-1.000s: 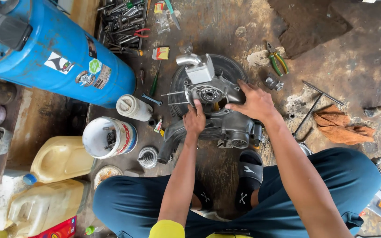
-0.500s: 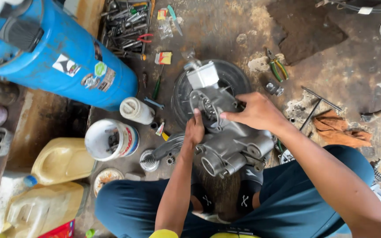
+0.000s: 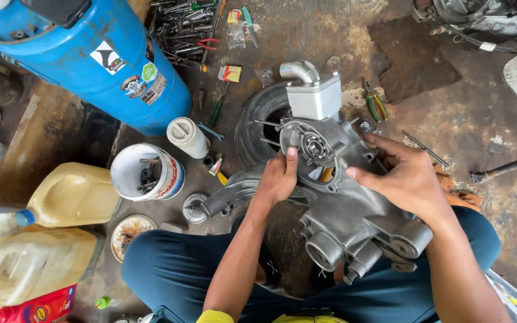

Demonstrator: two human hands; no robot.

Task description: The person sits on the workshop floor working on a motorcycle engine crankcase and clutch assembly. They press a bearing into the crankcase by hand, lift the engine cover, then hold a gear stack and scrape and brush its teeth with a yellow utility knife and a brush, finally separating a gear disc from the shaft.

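Note:
A grey metal engine case [image 3: 354, 209] is lifted off the floor, tilted toward me above my lap, its round bearing opening [image 3: 313, 146] facing up. My left hand [image 3: 277, 178] grips its left side, thumb against the rim of the bearing opening. My right hand [image 3: 405, 179] holds the right side, fingers spread over the top edge. A boxy silver cylinder with a curved pipe [image 3: 311, 91] sticks out at the far end. Beneath it lies a small black tyre [image 3: 258, 119].
A blue drum [image 3: 85, 60] lies at upper left. A white bucket of parts [image 3: 145, 172], a white bottle [image 3: 186, 136], yellow jugs [image 3: 67, 194], a red bottle [image 3: 37, 306] sit left. Tools [image 3: 186, 27] lie at the top, pliers [image 3: 375, 106] right, orange rag [image 3: 459, 194].
The engine case has been lifted off the tyre and tipped toward me. Both hands shifted from its top to gripping its sides.

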